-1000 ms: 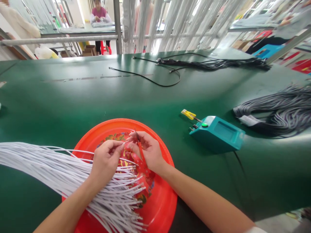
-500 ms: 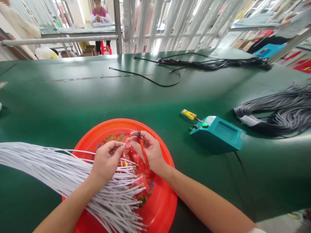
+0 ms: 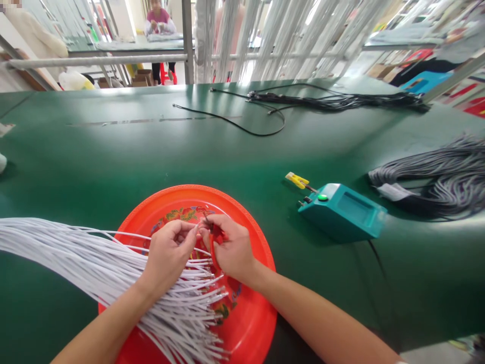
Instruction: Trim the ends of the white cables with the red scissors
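Observation:
My left hand (image 3: 170, 247) pinches the end of a white cable between thumb and fingertips, above the red tray (image 3: 253, 323). My right hand (image 3: 231, 247) is closed around small red-handled scissors (image 3: 213, 253), their dark blades up near the cable end. The fingertips of both hands almost meet there; the exact contact is too small to make out. Below and to the left, a thick bundle of white cables (image 3: 94, 268) runs in from the left edge, its metal-tipped ends fanned out over the tray's flower print.
On the green table (image 3: 125, 162), a teal device (image 3: 344, 212) with a yellow clip (image 3: 297, 180) stands to the right. Beyond it lies a coil of grey cables (image 3: 447, 177). Black cables (image 3: 333, 101) stretch across the back. A co-worker (image 3: 159, 23) sits at a far table.
My right hand has turned and drawn the scissors in, tilting the blades toward the cable end at my left fingertips. The view has shifted slightly.

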Motion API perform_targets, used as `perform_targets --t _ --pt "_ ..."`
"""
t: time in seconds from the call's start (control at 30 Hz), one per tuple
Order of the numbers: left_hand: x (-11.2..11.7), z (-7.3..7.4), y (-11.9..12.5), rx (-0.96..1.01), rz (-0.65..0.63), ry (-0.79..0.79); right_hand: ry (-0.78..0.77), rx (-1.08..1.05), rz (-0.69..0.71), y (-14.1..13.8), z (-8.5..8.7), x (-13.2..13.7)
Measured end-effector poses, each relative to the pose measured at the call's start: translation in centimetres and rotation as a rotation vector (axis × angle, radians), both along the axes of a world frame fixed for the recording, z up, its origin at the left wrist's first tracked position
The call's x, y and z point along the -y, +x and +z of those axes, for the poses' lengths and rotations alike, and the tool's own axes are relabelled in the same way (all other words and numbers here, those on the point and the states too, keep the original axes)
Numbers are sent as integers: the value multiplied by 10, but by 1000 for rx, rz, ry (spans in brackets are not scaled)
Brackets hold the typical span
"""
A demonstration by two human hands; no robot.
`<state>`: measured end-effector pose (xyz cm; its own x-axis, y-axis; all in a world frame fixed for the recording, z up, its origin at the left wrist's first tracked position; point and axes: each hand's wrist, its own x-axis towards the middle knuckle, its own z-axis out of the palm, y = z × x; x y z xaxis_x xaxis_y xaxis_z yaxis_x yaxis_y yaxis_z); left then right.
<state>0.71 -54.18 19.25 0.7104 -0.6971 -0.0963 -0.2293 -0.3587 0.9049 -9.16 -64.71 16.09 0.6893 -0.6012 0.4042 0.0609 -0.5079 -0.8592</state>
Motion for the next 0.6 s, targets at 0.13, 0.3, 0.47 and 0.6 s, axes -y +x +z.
perform_targets --t 0.13,0.3,0.47,0.6 --pt "-1 0 0 -40 10 -25 -490 196 57 -5 0 0" --pt "-2 -4 0 3 26 -30 -32 122 -126 1 0 1" --pt "-2 -10 -1 102 -13 -10 140 58 -23 3 0 2" --pt "-2 -9 -1 214 -99 34 59 -4 -34 2 1 3"
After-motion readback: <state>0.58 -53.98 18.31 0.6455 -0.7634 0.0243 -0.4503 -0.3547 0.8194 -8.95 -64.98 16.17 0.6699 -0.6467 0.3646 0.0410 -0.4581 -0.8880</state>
